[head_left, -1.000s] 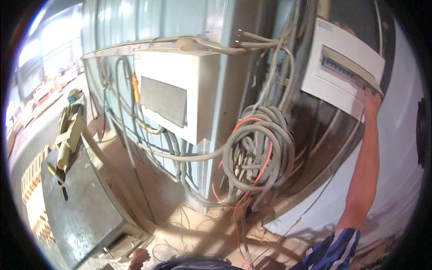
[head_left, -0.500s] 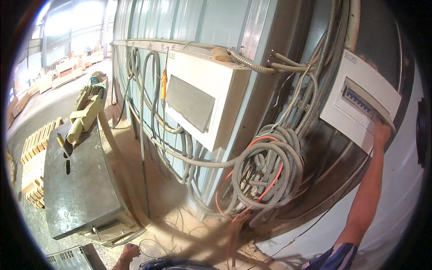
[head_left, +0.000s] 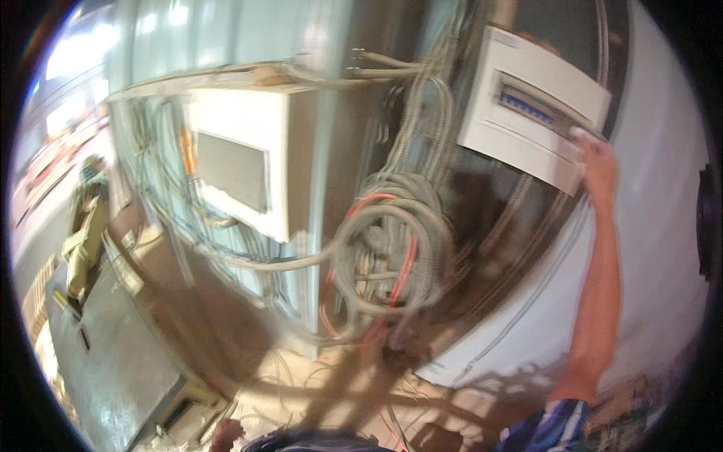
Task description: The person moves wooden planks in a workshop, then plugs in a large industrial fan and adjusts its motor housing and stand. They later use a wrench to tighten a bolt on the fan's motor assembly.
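Note:
At the right, a white breaker box [head_left: 531, 71] hangs on the dark wall, with a row of blue breaker switches [head_left: 527, 107] showing in its window. My right hand [head_left: 598, 160] reaches up to the window's right end. Its fingers are curled at the edge of the cover flap [head_left: 591, 134], though blur hides the exact grip. My left hand [head_left: 227, 435] hangs low at the bottom edge, loosely curled with nothing visible in it, beside the grey-topped machine [head_left: 120, 354].
A second white electrical box [head_left: 239, 113] with a grey window juts from the ribbed wall. Coiled grey conduit [head_left: 433, 264] with an orange cable [head_left: 410, 260] hangs between the boxes. An orange-handled tool [head_left: 188, 151] hangs left of the second box. Loose cables lie across the floor.
The view has swung right, so the boxes and coil sit further left and the picture is smeared. My right hand has shifted from under the flap to its outer right edge.

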`<control>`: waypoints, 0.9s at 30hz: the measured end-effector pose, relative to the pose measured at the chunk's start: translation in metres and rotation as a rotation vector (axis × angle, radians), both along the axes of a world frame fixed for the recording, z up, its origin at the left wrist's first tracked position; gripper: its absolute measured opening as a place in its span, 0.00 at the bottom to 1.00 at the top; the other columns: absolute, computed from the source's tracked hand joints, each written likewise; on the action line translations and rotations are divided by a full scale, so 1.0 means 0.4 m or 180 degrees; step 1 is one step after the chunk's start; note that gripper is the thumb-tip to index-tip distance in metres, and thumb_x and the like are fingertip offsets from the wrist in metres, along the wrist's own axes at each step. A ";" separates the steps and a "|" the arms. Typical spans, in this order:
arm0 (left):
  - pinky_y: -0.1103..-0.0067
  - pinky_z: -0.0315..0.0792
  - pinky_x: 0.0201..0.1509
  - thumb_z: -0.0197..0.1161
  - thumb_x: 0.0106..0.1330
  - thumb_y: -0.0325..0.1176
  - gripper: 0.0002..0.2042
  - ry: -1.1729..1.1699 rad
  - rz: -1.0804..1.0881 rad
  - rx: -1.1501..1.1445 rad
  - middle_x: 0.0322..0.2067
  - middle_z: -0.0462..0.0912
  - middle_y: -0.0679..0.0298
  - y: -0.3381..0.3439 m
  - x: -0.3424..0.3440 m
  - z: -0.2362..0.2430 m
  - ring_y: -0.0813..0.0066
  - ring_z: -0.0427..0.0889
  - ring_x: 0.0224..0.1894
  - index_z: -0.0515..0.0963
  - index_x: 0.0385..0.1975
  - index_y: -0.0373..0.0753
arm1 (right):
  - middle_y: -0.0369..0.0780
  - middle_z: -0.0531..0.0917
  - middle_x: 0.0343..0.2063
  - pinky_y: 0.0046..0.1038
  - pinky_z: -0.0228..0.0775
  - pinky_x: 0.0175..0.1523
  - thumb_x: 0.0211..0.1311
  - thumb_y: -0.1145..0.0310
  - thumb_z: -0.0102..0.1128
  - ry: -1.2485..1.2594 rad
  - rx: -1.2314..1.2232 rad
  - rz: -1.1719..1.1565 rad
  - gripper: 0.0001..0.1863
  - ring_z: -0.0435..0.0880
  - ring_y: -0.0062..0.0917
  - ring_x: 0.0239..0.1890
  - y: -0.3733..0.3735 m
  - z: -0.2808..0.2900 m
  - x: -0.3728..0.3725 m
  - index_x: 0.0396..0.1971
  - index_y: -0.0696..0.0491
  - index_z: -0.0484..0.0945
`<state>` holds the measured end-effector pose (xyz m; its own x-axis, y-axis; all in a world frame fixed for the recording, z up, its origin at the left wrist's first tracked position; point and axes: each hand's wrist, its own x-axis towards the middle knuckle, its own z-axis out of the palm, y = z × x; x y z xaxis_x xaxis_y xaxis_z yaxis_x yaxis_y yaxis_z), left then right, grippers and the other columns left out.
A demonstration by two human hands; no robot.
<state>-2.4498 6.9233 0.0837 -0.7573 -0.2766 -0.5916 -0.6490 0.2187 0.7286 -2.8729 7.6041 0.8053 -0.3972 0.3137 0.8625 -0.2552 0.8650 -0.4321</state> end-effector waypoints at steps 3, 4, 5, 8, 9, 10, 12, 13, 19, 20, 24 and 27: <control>0.69 0.79 0.27 0.59 0.66 0.34 0.11 0.0165 0.0631 0.1899 0.23 0.78 0.53 -0.012 -0.112 0.044 0.61 0.82 0.24 0.74 0.33 0.29 | 0.35 0.79 0.24 0.18 0.65 0.26 0.59 0.50 0.64 -0.0145 -0.0707 0.0869 0.27 0.74 0.15 0.23 -0.084 -0.096 0.167 0.40 0.62 0.77; 0.69 0.79 0.27 0.58 0.67 0.34 0.12 -0.0336 0.0459 0.1862 0.26 0.79 0.53 -0.018 -0.160 0.075 0.62 0.82 0.25 0.73 0.37 0.29 | 0.35 0.78 0.23 0.17 0.64 0.25 0.59 0.51 0.64 -0.0323 -0.0798 0.0848 0.27 0.72 0.13 0.22 -0.113 -0.121 0.240 0.43 0.62 0.76; 0.70 0.79 0.28 0.56 0.69 0.35 0.12 -0.0830 0.0251 0.1830 0.28 0.79 0.53 -0.026 -0.211 0.115 0.62 0.83 0.27 0.73 0.41 0.29 | 0.35 0.78 0.24 0.17 0.65 0.25 0.61 0.53 0.63 -0.0331 -0.0841 0.0896 0.27 0.72 0.13 0.21 -0.153 -0.146 0.303 0.45 0.63 0.75; 0.72 0.76 0.32 0.57 0.66 0.39 0.13 0.0358 -0.1324 -0.0175 0.29 0.80 0.56 0.040 -0.330 0.249 0.70 0.81 0.31 0.77 0.36 0.32 | 0.34 0.81 0.27 0.18 0.69 0.26 0.62 0.55 0.62 -0.0630 -0.1104 0.0954 0.24 0.77 0.13 0.25 -0.264 -0.230 0.504 0.48 0.59 0.74; 0.73 0.74 0.33 0.57 0.65 0.40 0.14 0.0642 -0.1643 -0.0374 0.28 0.80 0.58 0.075 -0.379 0.298 0.73 0.79 0.31 0.78 0.32 0.33 | 0.35 0.82 0.28 0.17 0.69 0.26 0.63 0.57 0.62 -0.0578 -0.1157 0.1117 0.23 0.78 0.13 0.25 -0.307 -0.276 0.575 0.49 0.59 0.74; 0.74 0.72 0.34 0.57 0.64 0.42 0.15 0.0666 -0.1675 -0.0168 0.27 0.80 0.60 0.116 -0.431 0.353 0.77 0.77 0.31 0.79 0.29 0.34 | 0.36 0.83 0.30 0.17 0.70 0.27 0.64 0.59 0.61 -0.0476 -0.1031 0.1206 0.21 0.79 0.13 0.26 -0.352 -0.331 0.629 0.50 0.57 0.74; 0.73 0.71 0.36 0.58 0.64 0.41 0.14 0.0614 -0.1545 0.0605 0.26 0.78 0.61 0.211 -0.504 0.469 0.74 0.75 0.30 0.77 0.31 0.33 | 0.39 0.84 0.34 0.20 0.75 0.29 0.65 0.61 0.61 -0.1001 -0.0983 0.1395 0.17 0.81 0.18 0.26 -0.446 -0.431 0.724 0.47 0.56 0.74; 0.73 0.71 0.37 0.59 0.64 0.40 0.14 0.0868 -0.2075 0.0806 0.28 0.78 0.61 0.266 -0.512 0.519 0.73 0.75 0.30 0.77 0.34 0.33 | 0.39 0.82 0.30 0.20 0.74 0.24 0.65 0.59 0.60 -0.0979 -0.1304 0.1551 0.17 0.79 0.19 0.22 -0.509 -0.498 0.766 0.45 0.55 0.72; 0.74 0.70 0.45 0.50 0.70 0.42 0.17 0.1802 -0.3493 0.2141 0.41 0.77 0.59 0.539 -0.331 0.780 0.73 0.75 0.41 0.72 0.45 0.34 | 0.41 0.82 0.28 0.27 0.77 0.25 0.61 0.61 0.64 -0.2189 -0.1298 0.1064 0.24 0.82 0.25 0.21 -0.799 -0.715 0.961 0.51 0.54 0.66; 0.74 0.70 0.46 0.49 0.71 0.42 0.17 0.1682 -0.3654 0.1959 0.41 0.77 0.59 0.545 -0.293 0.810 0.72 0.75 0.42 0.72 0.46 0.34 | 0.41 0.81 0.27 0.28 0.75 0.23 0.60 0.61 0.65 -0.1498 -0.1082 0.0952 0.24 0.82 0.26 0.20 -0.840 -0.736 1.000 0.51 0.54 0.66; 0.74 0.68 0.49 0.46 0.72 0.42 0.17 0.2162 -0.4483 0.1494 0.42 0.77 0.58 0.572 -0.176 0.836 0.72 0.75 0.43 0.71 0.47 0.35 | 0.39 0.80 0.23 0.31 0.72 0.25 0.55 0.62 0.70 -0.0252 -0.0831 0.0412 0.27 0.80 0.29 0.19 -0.885 -0.781 1.104 0.50 0.55 0.67; 0.74 0.68 0.51 0.44 0.73 0.42 0.17 0.2569 -0.4644 0.1322 0.43 0.77 0.58 0.580 -0.120 0.830 0.71 0.75 0.43 0.71 0.49 0.36 | 0.44 0.81 0.31 0.32 0.75 0.35 0.52 0.63 0.72 -0.0179 -0.0864 0.0084 0.35 0.82 0.35 0.29 -0.915 -0.811 1.208 0.57 0.58 0.64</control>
